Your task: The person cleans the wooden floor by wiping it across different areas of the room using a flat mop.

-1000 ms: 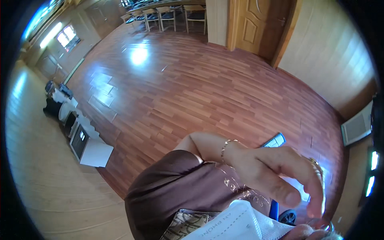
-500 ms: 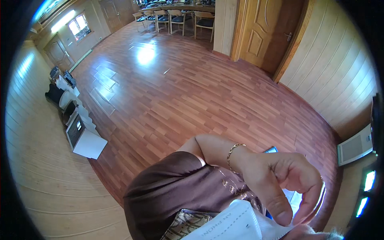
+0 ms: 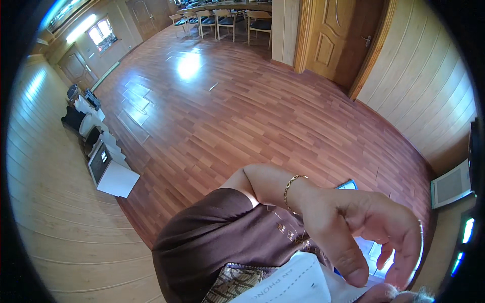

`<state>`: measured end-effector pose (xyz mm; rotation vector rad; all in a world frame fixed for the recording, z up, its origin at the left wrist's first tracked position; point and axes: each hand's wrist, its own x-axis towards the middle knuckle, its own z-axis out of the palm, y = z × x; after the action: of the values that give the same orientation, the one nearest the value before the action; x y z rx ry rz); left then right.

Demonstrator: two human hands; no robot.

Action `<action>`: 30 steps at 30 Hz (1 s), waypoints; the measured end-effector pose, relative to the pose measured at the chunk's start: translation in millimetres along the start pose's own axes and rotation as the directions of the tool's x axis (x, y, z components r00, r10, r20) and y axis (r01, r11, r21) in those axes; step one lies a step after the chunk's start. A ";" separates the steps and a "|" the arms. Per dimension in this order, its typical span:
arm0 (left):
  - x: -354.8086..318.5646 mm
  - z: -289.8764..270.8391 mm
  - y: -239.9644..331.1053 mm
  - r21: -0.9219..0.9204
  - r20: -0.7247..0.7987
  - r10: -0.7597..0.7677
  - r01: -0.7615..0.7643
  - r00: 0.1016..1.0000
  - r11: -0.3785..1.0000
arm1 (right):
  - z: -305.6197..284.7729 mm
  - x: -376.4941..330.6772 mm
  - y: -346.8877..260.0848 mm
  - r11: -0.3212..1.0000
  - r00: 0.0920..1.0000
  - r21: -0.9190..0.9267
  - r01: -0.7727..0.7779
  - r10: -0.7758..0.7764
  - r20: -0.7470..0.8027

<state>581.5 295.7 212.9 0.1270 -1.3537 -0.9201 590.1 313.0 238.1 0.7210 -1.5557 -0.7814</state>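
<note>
One left hand (image 3: pixel 369 230), half-curled, thumb and fingers parted (gold bracelet (image 3: pixel 286 193) at wrist), hold unclear; white mask-like sheet (image 3: pixel 298 280) just beside its thumb. Right hand: cannot tell. Blue-edged item (image 3: pixel 347 185), partly hidden behind. White box (image 3: pixel 119 180) near left wall (image 3: pixel 65 227). Chairs (image 3: pixel 225 21) at far surface (image 3: pixel 237 6). Plank floor (image 3: pixel 252 116).

**Warm browns, with flashes of white and gold**

The sleeve (image 3: pixel 202 217) is plain brown, the bracelet (image 3: pixel 287 194) gold. The mask (image 3: pixel 298 276) is white, dotted with a dark dashed line; the bag (image 3: pixel 235 284) is patterned in tan and brown. Reddish-brown planks stripe the floor (image 3: pixel 262 111); the ribbed wall (image 3: pixel 411 86) is pale beige.
</note>
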 end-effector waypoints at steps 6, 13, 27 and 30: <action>-8.4 -9.5 -5.9 0.081 0.085 0.097 -0.104 0.992 0.991 | 6.2 -6.5 -22.2 0.963 0.961 -0.004 -0.268 0.267 -0.072; -12.7 -2.9 10.7 0.007 -0.014 -0.008 0.008 1.000 1.000 | -2.5 -10.0 7.9 0.997 0.997 -0.047 -0.067 0.064 -0.052; -14.9 -18.0 3.0 0.130 0.035 0.042 -0.046 0.998 0.990 | -18.3 -18.7 -11.4 0.992 0.995 0.078 -0.095 0.095 -0.003; -14.3 -14.8 -2.8 0.143 0.061 0.079 -0.087 0.995 0.986 | -2.9 -14.4 -23.6 0.973 0.971 0.033 -0.227 0.229 -0.072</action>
<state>594.0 296.6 196.3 0.1564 -1.4666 -0.7597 595.1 310.6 210.8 0.5699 -1.5500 -0.5591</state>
